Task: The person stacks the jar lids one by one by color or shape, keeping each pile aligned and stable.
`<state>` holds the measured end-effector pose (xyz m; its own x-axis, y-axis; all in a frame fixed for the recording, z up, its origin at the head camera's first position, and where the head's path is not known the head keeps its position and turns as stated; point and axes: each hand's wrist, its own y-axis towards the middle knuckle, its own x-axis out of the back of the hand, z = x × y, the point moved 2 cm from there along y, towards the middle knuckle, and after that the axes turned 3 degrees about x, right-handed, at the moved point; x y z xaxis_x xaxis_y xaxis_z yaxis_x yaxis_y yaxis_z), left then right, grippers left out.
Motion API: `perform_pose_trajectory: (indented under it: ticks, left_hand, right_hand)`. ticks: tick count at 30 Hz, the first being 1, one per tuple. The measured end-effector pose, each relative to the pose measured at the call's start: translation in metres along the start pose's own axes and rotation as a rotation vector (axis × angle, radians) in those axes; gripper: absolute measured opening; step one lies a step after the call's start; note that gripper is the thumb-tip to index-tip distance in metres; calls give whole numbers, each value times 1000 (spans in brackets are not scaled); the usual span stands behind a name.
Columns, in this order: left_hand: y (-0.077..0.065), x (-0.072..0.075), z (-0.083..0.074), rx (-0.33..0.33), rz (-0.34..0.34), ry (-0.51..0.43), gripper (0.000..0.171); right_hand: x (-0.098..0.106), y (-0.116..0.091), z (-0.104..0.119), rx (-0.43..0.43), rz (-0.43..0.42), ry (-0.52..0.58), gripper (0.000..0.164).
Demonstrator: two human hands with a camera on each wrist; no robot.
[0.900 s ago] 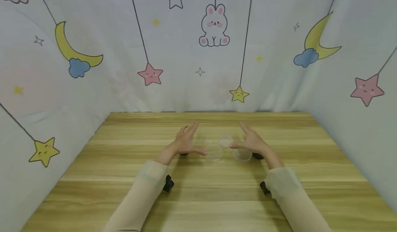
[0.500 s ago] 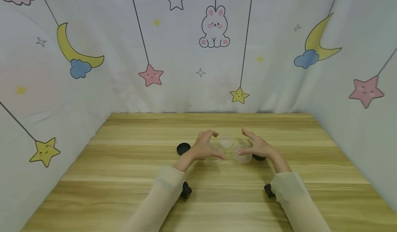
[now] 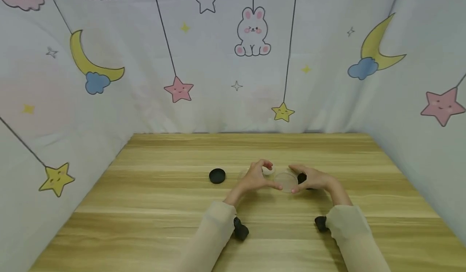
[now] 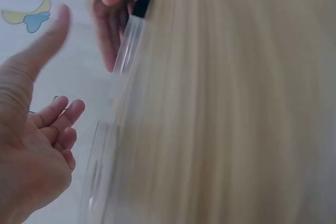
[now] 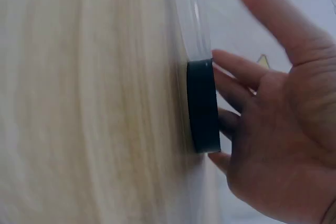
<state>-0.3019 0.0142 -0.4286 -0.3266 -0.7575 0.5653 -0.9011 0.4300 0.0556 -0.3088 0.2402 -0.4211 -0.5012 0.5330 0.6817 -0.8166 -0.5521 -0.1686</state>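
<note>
A clear round shallow container (image 3: 285, 182) stands on the table between the two hands. My left hand (image 3: 253, 179), its fingers loosely curved and holding nothing, has its thumb tip near the container's left edge. On the other side my right hand (image 3: 314, 180) has its thumb beside the right edge; contact cannot be told. Behind the right hand a black round piece (image 3: 301, 178) is partly hidden; in the right wrist view this black disc (image 5: 203, 106) stands by the spread fingers. Another clear container (image 3: 243, 173) is mostly covered by the left hand. A whitish round piece (image 3: 268, 171) shows beyond its fingers.
A second black disc (image 3: 217, 176) lies to the left on the wooden table (image 3: 164, 219). White curtains (image 3: 218, 62) printed with stars, moons and a rabbit enclose the back and sides. A black wrist mount (image 3: 240, 229) sits under the left sleeve.
My left hand has moved right, toward the right-hand clear container, uncovering the left black disc. My right hand has shifted slightly right, and the gap between the hands has narrowed.
</note>
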Motion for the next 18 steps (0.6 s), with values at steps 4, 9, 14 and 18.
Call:
perform_pose_trajectory:
  ticks: [4,9,14,18]
  left_hand:
    - [2,-8,3,32,-12,-28,66]
    - [3,-17,2,12,-57,38,64]
    - [3,-26,2,-22,-94,133,68]
    - [5,-26,0,-29,-116,148,70]
  right_hand:
    - [-3,-2,-6,-7,16,40,97]
    - [-4,-6,-9,4,-5,45,94]
    - [-5,-7,-9,30,6,-5,93]
    - [-3,-6,-7,55,-7,-35,90]
